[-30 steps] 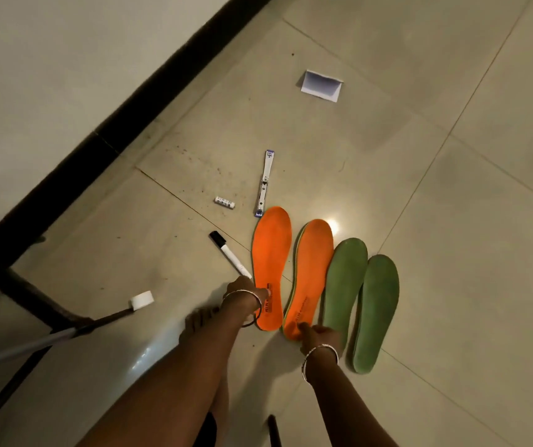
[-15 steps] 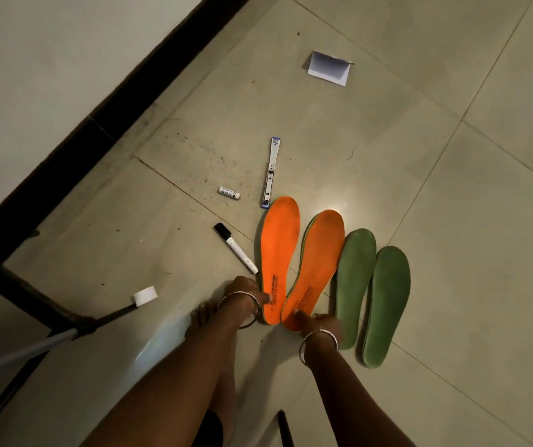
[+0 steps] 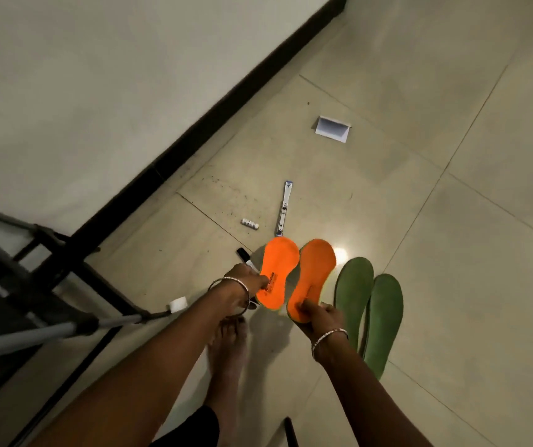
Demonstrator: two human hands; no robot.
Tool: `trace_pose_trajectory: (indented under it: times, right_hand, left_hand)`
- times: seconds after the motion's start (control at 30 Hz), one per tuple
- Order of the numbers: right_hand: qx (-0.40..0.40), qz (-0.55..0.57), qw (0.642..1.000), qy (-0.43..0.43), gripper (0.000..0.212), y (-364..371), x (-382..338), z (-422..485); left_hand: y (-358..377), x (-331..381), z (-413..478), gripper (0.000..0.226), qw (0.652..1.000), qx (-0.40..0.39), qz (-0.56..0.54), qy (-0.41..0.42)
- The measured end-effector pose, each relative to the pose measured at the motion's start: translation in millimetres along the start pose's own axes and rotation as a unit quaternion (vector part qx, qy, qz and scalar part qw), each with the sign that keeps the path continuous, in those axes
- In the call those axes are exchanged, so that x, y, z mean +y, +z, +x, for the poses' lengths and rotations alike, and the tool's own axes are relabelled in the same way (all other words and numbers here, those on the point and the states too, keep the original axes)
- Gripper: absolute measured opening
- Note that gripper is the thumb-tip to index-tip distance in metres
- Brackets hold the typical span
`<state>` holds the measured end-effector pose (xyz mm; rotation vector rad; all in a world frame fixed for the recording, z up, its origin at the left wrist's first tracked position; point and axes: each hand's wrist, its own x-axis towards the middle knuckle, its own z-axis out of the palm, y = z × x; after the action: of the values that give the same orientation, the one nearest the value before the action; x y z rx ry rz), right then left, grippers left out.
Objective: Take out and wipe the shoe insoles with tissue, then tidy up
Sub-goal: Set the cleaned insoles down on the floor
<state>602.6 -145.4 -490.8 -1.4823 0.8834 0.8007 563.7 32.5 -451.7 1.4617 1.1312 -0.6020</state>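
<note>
hands on orange pair | left hand (image 3: 242, 282) pinches heel of left orange insole (image 3: 279, 264) | right hand (image 3: 321, 317) fingers curled round heel of right orange insole (image 3: 316, 271), thumb on top | both appear raised off floor (image 3: 468, 269) | green insoles (image 3: 354, 287) flat, just right, touching
</note>
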Motion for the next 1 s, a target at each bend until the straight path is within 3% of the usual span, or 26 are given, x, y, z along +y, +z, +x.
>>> trace_pose_trajectory:
  times: [0.13, 0.33, 0.43, 0.67, 1.0]
  right_hand:
    - [-0.038, 0.013, 0.999, 0.000, 0.011, 15.7, -20.6, -41.8]
    - [-0.138, -0.014, 0.990, 0.024, 0.011, 25.5, -53.9, -149.8]
    - [-0.182, -0.035, 0.983, 0.007, 0.002, 20.1, -62.6, -208.5]
    - [-0.288, -0.097, 0.950, -0.066, 0.005, -21.5, -56.4, -355.7]
    - [-0.451, -0.211, 0.860, -0.113, 0.016, -68.4, 8.7, -509.7]
  left_hand:
    - [-20.0, -16.3, -55.3, 0.010, 0.997, 0.026, -0.071, -0.003]
    - [-61.6, -26.2, -185.4, 0.014, 0.986, 0.026, -0.163, -0.002]
    - [-78.7, -33.2, -254.5, 0.010, 0.970, 0.036, -0.240, 0.018]
    - [-82.3, -75.1, -424.5, 0.012, 0.923, 0.044, -0.377, 0.070]
    - [-56.9, -186.5, -589.2, 0.019, 0.856, 0.181, -0.448, 0.182]
